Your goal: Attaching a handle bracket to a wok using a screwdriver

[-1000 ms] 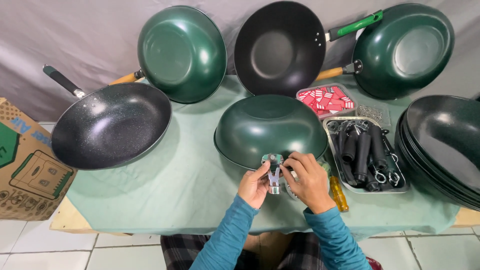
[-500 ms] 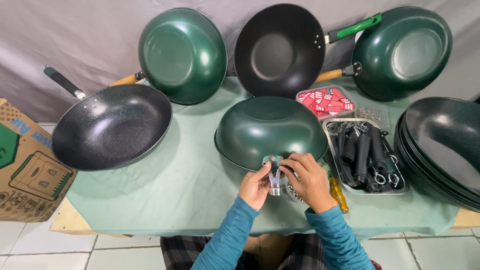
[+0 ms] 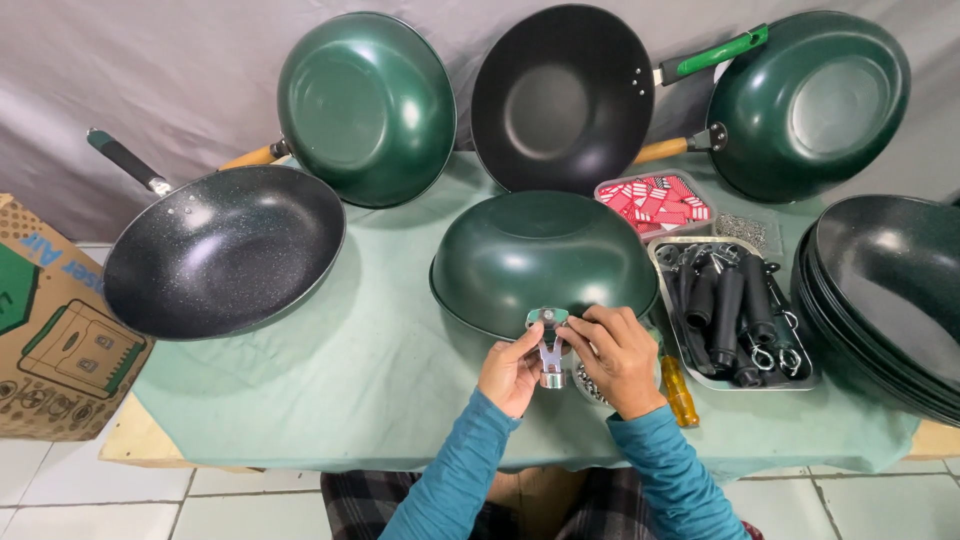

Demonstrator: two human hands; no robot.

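Observation:
A dark green wok body [image 3: 540,255] lies upside down in the middle of the table. At its near rim sits a small metal handle bracket [image 3: 549,345]. My left hand [image 3: 510,372] pinches the bracket from the left. My right hand [image 3: 620,355] holds it from the right, fingertips at the bracket's top against the wok rim. Both sleeves are teal. A small pile of screws [image 3: 590,385] shows partly under my right hand.
A steel tray of black handles [image 3: 735,310], a tray of red tags [image 3: 655,200] and an orange-handled screwdriver [image 3: 680,390] lie right. Stacked black woks [image 3: 880,290] sit far right. A black pan [image 3: 225,250] and propped woks [image 3: 365,105] stand left and behind. A cardboard box [image 3: 50,320] stands left of the table.

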